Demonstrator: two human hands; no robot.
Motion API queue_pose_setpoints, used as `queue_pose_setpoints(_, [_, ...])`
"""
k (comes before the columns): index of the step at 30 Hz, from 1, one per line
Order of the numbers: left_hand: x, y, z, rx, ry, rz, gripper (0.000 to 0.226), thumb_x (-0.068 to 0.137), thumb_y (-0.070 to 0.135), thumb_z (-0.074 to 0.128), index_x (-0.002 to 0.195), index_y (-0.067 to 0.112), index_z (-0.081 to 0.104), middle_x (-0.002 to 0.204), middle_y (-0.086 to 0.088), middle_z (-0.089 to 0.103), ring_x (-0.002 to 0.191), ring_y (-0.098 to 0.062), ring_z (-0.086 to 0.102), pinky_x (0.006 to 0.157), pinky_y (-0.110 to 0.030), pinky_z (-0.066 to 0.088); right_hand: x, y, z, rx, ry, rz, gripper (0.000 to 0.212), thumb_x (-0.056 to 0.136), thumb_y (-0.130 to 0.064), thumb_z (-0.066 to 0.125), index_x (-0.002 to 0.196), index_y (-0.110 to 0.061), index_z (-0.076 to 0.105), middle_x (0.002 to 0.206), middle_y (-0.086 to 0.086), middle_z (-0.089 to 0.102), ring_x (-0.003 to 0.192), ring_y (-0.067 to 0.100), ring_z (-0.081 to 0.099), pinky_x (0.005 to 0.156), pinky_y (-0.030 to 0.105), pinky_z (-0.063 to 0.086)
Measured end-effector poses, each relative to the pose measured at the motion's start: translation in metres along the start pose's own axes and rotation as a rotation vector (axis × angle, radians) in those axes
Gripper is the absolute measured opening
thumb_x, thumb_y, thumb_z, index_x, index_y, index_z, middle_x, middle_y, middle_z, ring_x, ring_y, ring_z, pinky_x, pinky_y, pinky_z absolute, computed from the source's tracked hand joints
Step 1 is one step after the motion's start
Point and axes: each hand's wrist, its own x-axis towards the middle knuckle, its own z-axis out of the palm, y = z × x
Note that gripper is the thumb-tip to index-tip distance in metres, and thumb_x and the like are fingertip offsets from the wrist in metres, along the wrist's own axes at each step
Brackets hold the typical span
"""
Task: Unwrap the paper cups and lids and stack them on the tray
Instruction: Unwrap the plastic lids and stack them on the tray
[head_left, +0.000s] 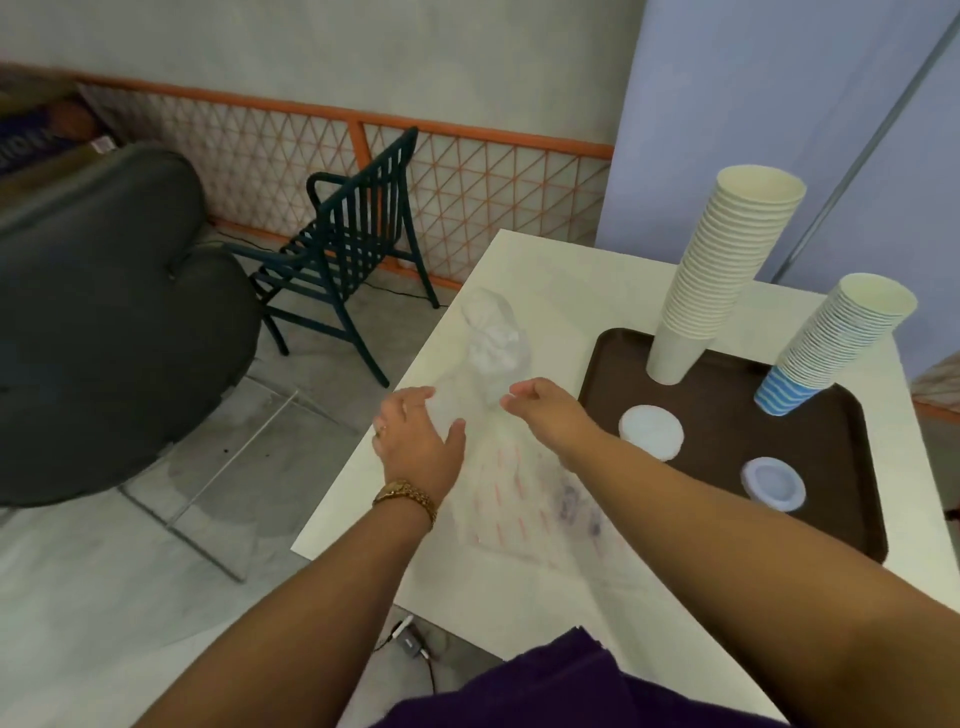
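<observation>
left hand (415, 436): flat, fingers spread, grip wide, pressing wrapper
right hand (540, 405): fingers loosely curled over wrapper; pinching it or not, cannot tell
wrapper (498, 353): empty clear plastic, between both hands, long axis running away along tabletop (519, 270)
cups (722, 275): two stacks, on tray (613, 358) right of right hand
lids (652, 431): on tray, nearest right hand
</observation>
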Motion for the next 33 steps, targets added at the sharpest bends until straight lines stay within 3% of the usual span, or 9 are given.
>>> queue_pose_setpoints(3, [0.013, -0.021, -0.004, -0.207, -0.125, -0.204, 0.069, 0.088, 0.041, 0.065, 0.145, 0.021, 0.033, 0.147, -0.002, 0.031, 0.132, -0.024, 0.038, 0.107, -0.042, 0.039, 0.010, -0.007, 0.026, 0.043, -0.038, 0.116, 0.047, 0.097, -0.039, 0.057, 0.135, -0.011, 0.050, 0.126, 0.000, 0.053, 0.113, 0.020, 0.050, 0.094, 0.032, 0.040])
queue_pose_setpoints(6, [0.023, -0.036, -0.002, -0.337, -0.306, -0.335, 0.074, 0.091, 0.045, 0.060, 0.152, 0.026, 0.021, 0.157, 0.000, 0.023, 0.139, -0.025, 0.034, 0.109, -0.042, 0.036, 0.018, -0.008, 0.050, 0.084, -0.046, 0.176, 0.048, 0.099, -0.037, 0.055, 0.136, -0.007, 0.049, 0.126, 0.004, 0.052, 0.118, 0.025, 0.052, 0.100, 0.035, 0.042])
queue_pose_setpoints(8, [0.027, -0.044, 0.001, -0.355, -0.399, -0.368, 0.069, 0.094, 0.047, 0.055, 0.152, 0.029, 0.023, 0.157, 0.000, 0.027, 0.140, -0.023, 0.035, 0.110, -0.040, 0.034, 0.022, -0.004, 0.066, 0.079, -0.053, 0.181, 0.045, 0.098, -0.036, 0.055, 0.133, -0.007, 0.052, 0.125, 0.003, 0.054, 0.117, 0.025, 0.054, 0.100, 0.036, 0.044])
queue_pose_setpoints(12, [0.031, -0.051, 0.006, -0.482, -0.423, -0.446, 0.059, 0.095, 0.043, 0.053, 0.149, 0.035, 0.030, 0.152, 0.002, 0.037, 0.132, -0.021, 0.043, 0.108, -0.044, 0.041, 0.023, 0.006, 0.087, 0.165, -0.012, 0.221, 0.046, 0.094, -0.032, 0.062, 0.134, -0.013, 0.051, 0.125, 0.006, 0.059, 0.105, 0.024, 0.060, 0.084, 0.035, 0.049])
queue_pose_setpoints(15, [0.032, -0.051, 0.002, -0.488, -0.395, -0.403, 0.058, 0.095, 0.042, 0.053, 0.148, 0.037, 0.031, 0.150, 0.003, 0.038, 0.132, -0.021, 0.044, 0.107, -0.046, 0.043, 0.019, 0.005, 0.091, 0.225, 0.014, 0.224, 0.042, 0.095, -0.028, 0.060, 0.133, -0.014, 0.050, 0.120, 0.007, 0.061, 0.097, 0.023, 0.062, 0.080, 0.034, 0.052])
queue_pose_setpoints(19, [0.028, -0.041, -0.011, -0.518, -0.337, -0.361, 0.056, 0.095, 0.041, 0.054, 0.147, 0.036, 0.033, 0.148, 0.004, 0.039, 0.131, -0.022, 0.044, 0.105, -0.049, 0.044, 0.005, -0.003, 0.085, 0.266, 0.041, 0.183, 0.040, 0.095, -0.029, 0.059, 0.132, -0.015, 0.051, 0.118, 0.005, 0.062, 0.103, 0.024, 0.064, 0.086, 0.037, 0.054])
queue_pose_setpoints(23, [0.009, -0.018, -0.029, -0.524, -0.319, -0.289, 0.053, 0.095, 0.041, 0.055, 0.145, 0.036, 0.036, 0.148, 0.005, 0.040, 0.131, -0.021, 0.045, 0.104, -0.048, 0.046, -0.024, -0.006, 0.062, 0.245, 0.086, 0.108, 0.026, 0.096, -0.034, 0.059, 0.116, -0.017, 0.057, 0.109, -0.001, 0.062, 0.103, 0.021, 0.063, 0.088, 0.036, 0.052])
queue_pose_setpoints(28, [-0.035, 0.025, -0.041, -0.541, -0.447, -0.217, 0.053, 0.094, 0.043, 0.057, 0.142, 0.035, 0.036, 0.141, 0.005, 0.046, 0.122, -0.021, 0.051, 0.099, -0.047, 0.050, -0.076, 0.009, 0.015, 0.196, 0.195, 0.080, 0.025, 0.092, -0.041, 0.061, 0.098, -0.017, 0.059, 0.102, 0.000, 0.066, 0.098, 0.020, 0.064, 0.091, 0.041, 0.054])
queue_pose_setpoints(33, [-0.101, 0.062, -0.022, -0.480, -0.644, -0.185, 0.058, 0.089, 0.051, 0.060, 0.138, 0.034, 0.034, 0.138, 0.004, 0.046, 0.117, -0.022, 0.054, 0.097, -0.046, 0.051, -0.134, 0.058, -0.031, 0.164, 0.271, 0.149, 0.035, 0.092, -0.042, 0.062, 0.101, -0.007, 0.057, 0.101, 0.012, 0.068, 0.092, 0.027, 0.066, 0.082, 0.039, 0.054])
